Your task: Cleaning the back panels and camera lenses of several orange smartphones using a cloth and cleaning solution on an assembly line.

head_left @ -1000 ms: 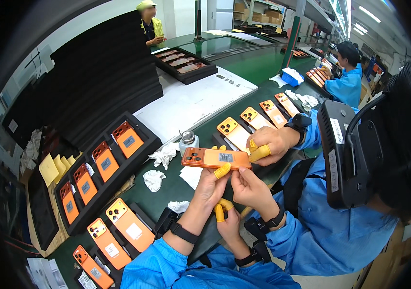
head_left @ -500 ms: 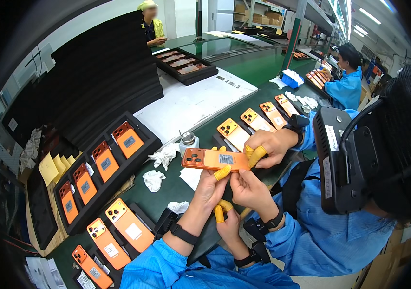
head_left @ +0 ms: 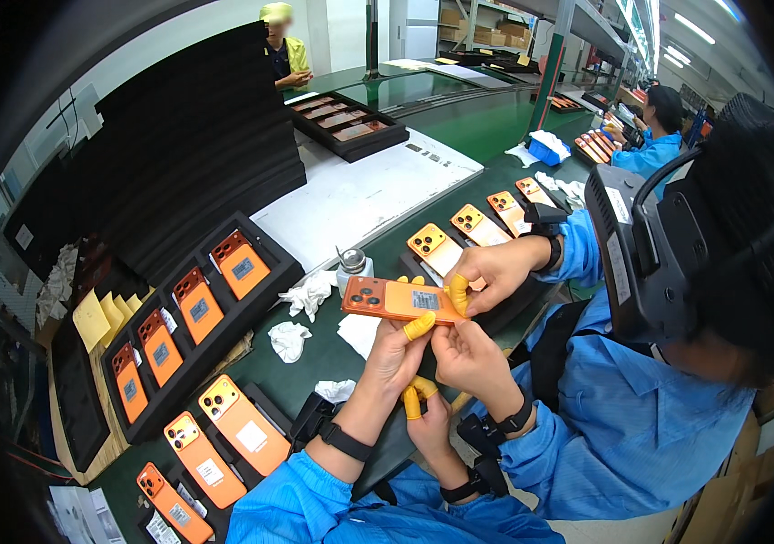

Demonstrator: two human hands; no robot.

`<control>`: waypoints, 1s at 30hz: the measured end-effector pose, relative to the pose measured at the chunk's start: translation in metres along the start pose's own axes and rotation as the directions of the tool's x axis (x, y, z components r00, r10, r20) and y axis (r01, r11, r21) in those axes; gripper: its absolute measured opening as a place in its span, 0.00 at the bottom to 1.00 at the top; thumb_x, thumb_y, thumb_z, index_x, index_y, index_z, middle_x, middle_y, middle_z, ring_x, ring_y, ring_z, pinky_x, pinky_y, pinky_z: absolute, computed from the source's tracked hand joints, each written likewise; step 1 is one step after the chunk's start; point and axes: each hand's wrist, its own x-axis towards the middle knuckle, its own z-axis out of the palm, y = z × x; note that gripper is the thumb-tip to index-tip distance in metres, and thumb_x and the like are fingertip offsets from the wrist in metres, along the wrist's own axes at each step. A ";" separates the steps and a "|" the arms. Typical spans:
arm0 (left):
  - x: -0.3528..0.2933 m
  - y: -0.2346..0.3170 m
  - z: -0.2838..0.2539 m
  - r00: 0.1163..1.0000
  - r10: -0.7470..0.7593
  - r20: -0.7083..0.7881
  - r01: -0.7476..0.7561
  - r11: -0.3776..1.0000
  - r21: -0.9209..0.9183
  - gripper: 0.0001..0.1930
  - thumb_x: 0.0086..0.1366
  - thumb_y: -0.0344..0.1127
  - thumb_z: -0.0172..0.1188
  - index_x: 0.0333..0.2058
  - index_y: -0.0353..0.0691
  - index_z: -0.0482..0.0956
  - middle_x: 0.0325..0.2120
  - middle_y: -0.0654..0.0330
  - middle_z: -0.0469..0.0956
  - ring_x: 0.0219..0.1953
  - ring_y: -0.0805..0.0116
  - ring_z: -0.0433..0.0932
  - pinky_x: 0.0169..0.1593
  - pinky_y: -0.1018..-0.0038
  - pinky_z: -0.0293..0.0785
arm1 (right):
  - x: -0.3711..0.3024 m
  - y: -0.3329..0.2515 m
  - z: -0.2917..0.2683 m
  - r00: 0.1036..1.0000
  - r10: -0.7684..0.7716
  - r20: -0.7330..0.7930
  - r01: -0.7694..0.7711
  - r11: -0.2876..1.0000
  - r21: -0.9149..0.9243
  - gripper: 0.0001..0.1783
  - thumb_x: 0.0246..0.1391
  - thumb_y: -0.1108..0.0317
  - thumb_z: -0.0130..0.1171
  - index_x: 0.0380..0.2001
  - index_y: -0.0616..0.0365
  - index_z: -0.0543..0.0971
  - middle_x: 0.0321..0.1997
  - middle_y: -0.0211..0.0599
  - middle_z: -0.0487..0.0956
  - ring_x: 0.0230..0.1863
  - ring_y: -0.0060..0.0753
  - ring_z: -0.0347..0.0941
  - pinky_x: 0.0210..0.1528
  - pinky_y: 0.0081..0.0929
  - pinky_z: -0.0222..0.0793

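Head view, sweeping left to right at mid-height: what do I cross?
Yellow paper sheets → black foam tray of orange phones → crumpled white wipe → orange rectangular phone in the grip of the left hand → co-worker's hand with yellow finger cots → co-worker's black headset.

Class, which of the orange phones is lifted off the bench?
The orange phone at centre, held in the air by yellow-capped fingers; all others lie flat in the black tray or on the bench.

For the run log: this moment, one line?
left hand: holds orange phone | right hand: below, grip unclear | co-worker's hand: on phone's right end
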 end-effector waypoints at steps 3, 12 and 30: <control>0.000 0.001 0.007 1.000 -0.002 0.006 0.002 1.000 0.017 0.30 0.55 0.20 0.59 0.56 0.36 0.60 0.53 0.55 0.66 0.57 0.61 0.65 0.63 0.63 0.60 | 0.001 -0.001 -0.001 1.000 -0.009 -0.003 0.009 1.000 -0.011 0.12 0.53 0.69 0.59 0.41 0.56 0.77 0.35 0.46 0.79 0.38 0.45 0.75 0.39 0.33 0.70; -0.007 0.004 0.011 0.998 -0.026 0.050 0.020 0.994 0.111 0.30 0.54 0.21 0.61 0.55 0.37 0.60 0.51 0.55 0.67 0.55 0.61 0.68 0.61 0.63 0.63 | -0.003 0.002 -0.003 1.000 -0.020 -0.004 0.020 0.999 -0.034 0.11 0.53 0.69 0.59 0.41 0.55 0.77 0.36 0.45 0.79 0.38 0.45 0.75 0.40 0.34 0.70; -0.028 0.042 0.048 0.989 0.030 0.142 -0.062 0.974 0.219 0.30 0.55 0.27 0.63 0.55 0.36 0.61 0.50 0.51 0.70 0.51 0.60 0.73 0.56 0.63 0.70 | 0.001 -0.011 -0.002 0.995 -0.096 -0.034 0.089 0.981 -0.174 0.10 0.56 0.68 0.54 0.40 0.57 0.77 0.37 0.45 0.79 0.40 0.45 0.74 0.43 0.35 0.68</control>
